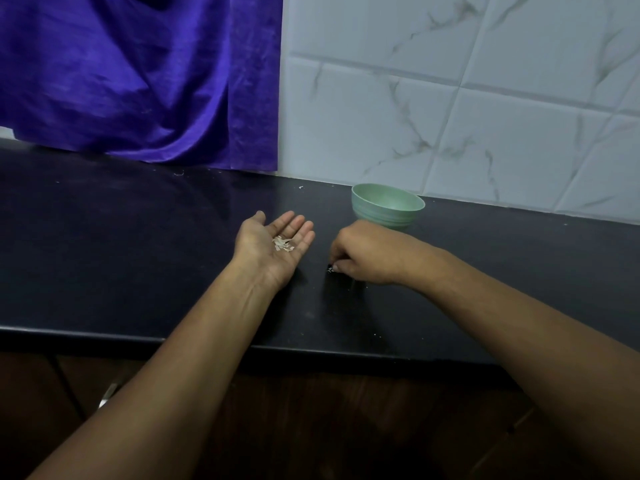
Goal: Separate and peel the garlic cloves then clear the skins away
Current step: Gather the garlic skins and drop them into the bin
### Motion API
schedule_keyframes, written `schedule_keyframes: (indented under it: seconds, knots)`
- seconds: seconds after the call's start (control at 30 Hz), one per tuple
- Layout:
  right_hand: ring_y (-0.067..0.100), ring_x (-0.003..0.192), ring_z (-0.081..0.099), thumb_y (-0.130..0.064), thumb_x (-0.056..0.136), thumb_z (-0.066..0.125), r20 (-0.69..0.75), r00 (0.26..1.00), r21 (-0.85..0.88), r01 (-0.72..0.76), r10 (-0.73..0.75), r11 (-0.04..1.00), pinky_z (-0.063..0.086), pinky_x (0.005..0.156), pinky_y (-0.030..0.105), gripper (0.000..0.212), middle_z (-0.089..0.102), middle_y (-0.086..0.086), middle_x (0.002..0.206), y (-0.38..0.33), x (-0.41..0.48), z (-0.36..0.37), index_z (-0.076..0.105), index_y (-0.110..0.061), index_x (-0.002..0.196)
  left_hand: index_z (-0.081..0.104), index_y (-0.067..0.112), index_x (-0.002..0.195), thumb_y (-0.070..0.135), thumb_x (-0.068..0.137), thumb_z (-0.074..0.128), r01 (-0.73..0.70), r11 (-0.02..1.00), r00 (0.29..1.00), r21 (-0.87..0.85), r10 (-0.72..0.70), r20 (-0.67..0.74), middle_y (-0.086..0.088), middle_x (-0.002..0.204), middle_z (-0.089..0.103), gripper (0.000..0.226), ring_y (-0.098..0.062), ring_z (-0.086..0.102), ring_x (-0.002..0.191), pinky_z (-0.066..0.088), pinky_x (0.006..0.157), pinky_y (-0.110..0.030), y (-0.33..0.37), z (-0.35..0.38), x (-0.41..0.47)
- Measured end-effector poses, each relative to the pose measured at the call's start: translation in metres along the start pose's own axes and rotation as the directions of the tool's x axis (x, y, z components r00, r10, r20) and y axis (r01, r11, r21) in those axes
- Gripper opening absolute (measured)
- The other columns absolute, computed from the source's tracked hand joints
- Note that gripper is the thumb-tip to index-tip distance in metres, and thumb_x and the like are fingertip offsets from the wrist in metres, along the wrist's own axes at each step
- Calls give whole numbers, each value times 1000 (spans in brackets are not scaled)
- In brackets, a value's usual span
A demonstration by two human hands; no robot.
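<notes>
Being held palm-up at the black tabletop [138, 244], the left hand [277, 242] is being presented wide, fingers straight and close together, thumb out to the side; whether it is touching the surface cannot be told. A small heap of pale garlic skins [283, 244] is being carried in the hollow of that palm, near the base of the fingers. Just to its right, and apart from it, the right hand [363, 254] is being held knuckles-up with fingers curled down and bunched, and a tiny white skin scrap [330, 269] is being pinched at the fingertips, right at the tabletop surface. A pale green bowl [388, 206] is standing behind that hand, near the marbled white tile wall [485, 98], its near side being partly hidden by the knuckles; its contents cannot be told. A few white flecks [300, 187] are being noted on the tabletop toward the wall. A purple cloth [138, 74] is hanging at back left, its hem reaching the tabletop. Brown cabinet fronts [311, 427] are showing below the front edge.
</notes>
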State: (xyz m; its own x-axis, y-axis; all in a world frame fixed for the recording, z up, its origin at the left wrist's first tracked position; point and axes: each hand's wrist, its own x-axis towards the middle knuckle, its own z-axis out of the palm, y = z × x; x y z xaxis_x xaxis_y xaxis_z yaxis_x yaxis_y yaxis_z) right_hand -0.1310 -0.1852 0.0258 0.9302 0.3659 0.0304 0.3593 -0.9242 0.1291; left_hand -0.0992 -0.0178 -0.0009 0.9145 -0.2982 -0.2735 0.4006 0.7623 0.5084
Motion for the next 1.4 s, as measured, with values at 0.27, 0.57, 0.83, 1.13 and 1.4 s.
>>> schedule_keyframes:
  seconds: [0.27, 0.57, 0.83, 1.13, 1.4]
  knots:
    - [28, 86, 69, -13, 88, 69, -145, 981, 25, -128, 130, 991, 58, 76, 40, 7, 72, 7, 90, -12, 6, 8, 72, -18, 83, 61, -3, 116, 39, 114, 28, -6, 1000, 1000, -3, 6, -7, -22, 123, 64, 53, -35, 61, 120, 49, 101, -44, 0, 0, 0]
    - [26, 78, 68, -14, 86, 63, -44, 996, -9, -84, 83, 996, 57, 71, 38, 9, 72, 5, 82, -2, -4, 1, 69, -13, 79, 59, -2, 130, 40, 114, 28, 15, 1000, 999, 27, -14, -34, -22, 137, 61, 55, -37, 57, 133, 46, 106, -45, -1, 0, -1]
    - [17, 65, 67, 6, 90, 66, 55, 964, 806, -197, 261, 558, 62, 63, 31, 7, 70, 12, 72, 6, 11, -33, 73, 6, 94, 53, -3, 140, 42, 113, 26, 76, 997, 997, 29, -76, -2, -25, 145, 55, 59, -39, 51, 139, 38, 119, -46, -2, 1, 0]
    - [18, 72, 74, 6, 92, 63, -33, 990, 612, -87, 135, 786, 64, 69, 33, 16, 78, 11, 82, -29, 44, -54, 76, -3, 97, 56, -11, 130, 42, 112, 30, 104, 990, 993, -97, -98, 63, -27, 129, 67, 62, -39, 67, 119, 58, 94, -50, 2, -2, -1]
    - [16, 68, 75, -1, 82, 76, -131, 987, 444, -26, 94, 896, 65, 71, 42, 11, 74, -1, 68, -38, 48, -57, 72, -11, 83, 60, -9, 126, 42, 113, 31, 98, 990, 995, -100, -95, 41, -29, 113, 72, 60, -39, 70, 111, 59, 82, -47, 2, -1, -2]
